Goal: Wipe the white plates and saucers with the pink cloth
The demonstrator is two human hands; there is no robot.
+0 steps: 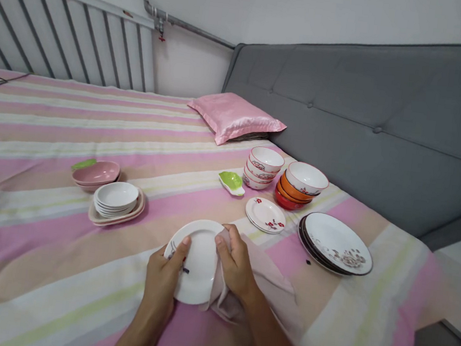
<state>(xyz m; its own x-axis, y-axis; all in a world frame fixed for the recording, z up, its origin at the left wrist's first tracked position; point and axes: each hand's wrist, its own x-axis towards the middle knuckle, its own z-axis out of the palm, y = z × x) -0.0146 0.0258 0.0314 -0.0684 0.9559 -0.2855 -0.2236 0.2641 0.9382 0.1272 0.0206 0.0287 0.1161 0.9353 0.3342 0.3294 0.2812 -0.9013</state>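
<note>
A small white plate (199,264) with a dark and red pattern is held up over the bed, tilted toward me. My left hand (166,268) grips its left rim, thumb on the upper face. On the right side, my right hand (236,265) pinches the rim through a pale pink cloth (272,283), which drapes down behind the wrist. Beyond the plate lie small flowered plates (265,213), stacked. A green leaf-shaped dish (231,181) rests farther back, apart from both hands.
Left stand white bowls (117,196) on a pinkish tray (139,210), beside pink bowls (97,173). Right are stacked patterned bowls (267,159), orange and red bowls (293,191), and large plates (337,238). A pink pillow (237,115) lies near the grey headboard (368,94).
</note>
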